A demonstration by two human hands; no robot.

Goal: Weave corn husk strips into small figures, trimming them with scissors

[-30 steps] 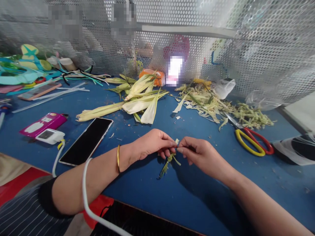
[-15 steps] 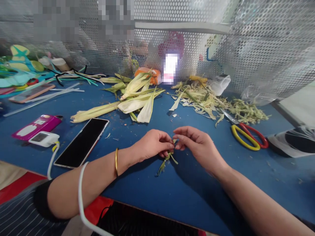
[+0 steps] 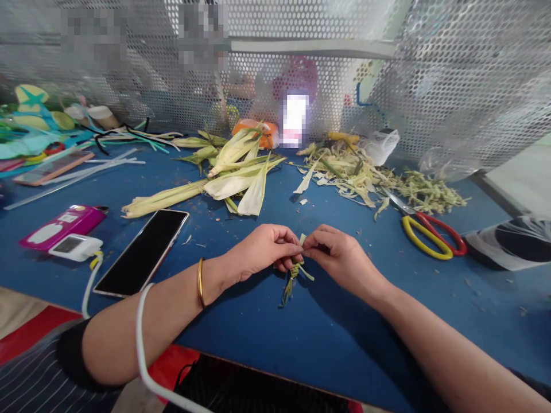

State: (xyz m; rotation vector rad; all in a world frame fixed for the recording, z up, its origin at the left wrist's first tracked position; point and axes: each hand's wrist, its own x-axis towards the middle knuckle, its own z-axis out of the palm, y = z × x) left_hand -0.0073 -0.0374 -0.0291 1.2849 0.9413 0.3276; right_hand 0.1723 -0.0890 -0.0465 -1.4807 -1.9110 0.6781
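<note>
Close to the table's front edge, my left hand (image 3: 273,248) pinches a small braided piece of green corn husk (image 3: 293,272) between thumb and fingers. Its loose strands hang down below the fingers, and a pale strip sticks out to the right. My right hand (image 3: 333,249) is closed, thumb against index finger, at the upper end of the same piece, its fingertips meeting those of my left hand. A short pale bit of husk shows above the fingertips. The exact grip of the right fingers is partly hidden.
Corn husks (image 3: 241,178) lie ahead, with a heap of husk scraps (image 3: 344,169) to their right. Scissors (image 3: 430,232) with red and yellow handles lie at right. A black phone (image 3: 144,249), a purple packet (image 3: 64,226) and a white cable (image 3: 140,338) occupy the left.
My right hand has moved slightly left and its fingers have closed from spread to a pinch at the braid. My left hand keeps its hold.
</note>
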